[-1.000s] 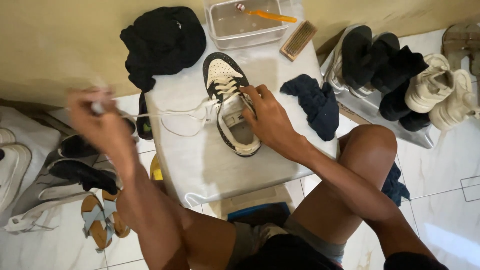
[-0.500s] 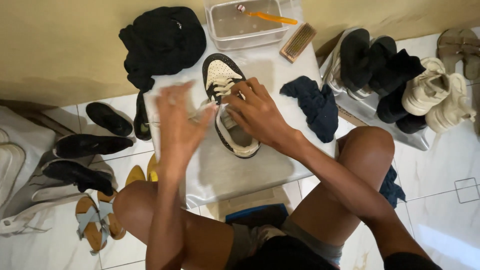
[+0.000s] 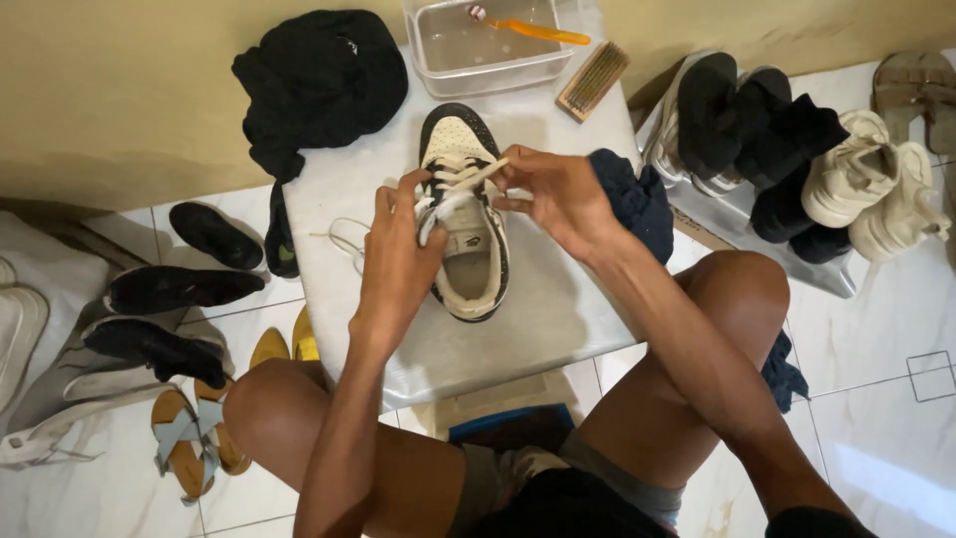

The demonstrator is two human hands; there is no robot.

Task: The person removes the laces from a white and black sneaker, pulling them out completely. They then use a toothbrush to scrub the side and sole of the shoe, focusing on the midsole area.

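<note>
Two hands lacing a cream-and-black low-top sneaker [image 3: 463, 234] on the white bench [image 3: 538, 329].
Right hand [image 3: 558, 194] is pinching the white lace [image 3: 478, 174]; left hand [image 3: 398, 254] is clasping the shoe's side. Threading the next eyelet likely needs steady tension.

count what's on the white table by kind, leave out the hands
sneaker: 1
clear tub: 1
brush: 1
dark cloth piles: 2, black and navy
total: 5, with the left hand and right hand at the sneaker's laces

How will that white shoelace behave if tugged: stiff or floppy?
Likely floppy: the white shoelace lies in a loose curl on the table. Probably light, so it should drag easily. The sneaker may shift unless steadied; left hand and right hand both grip it.
</note>
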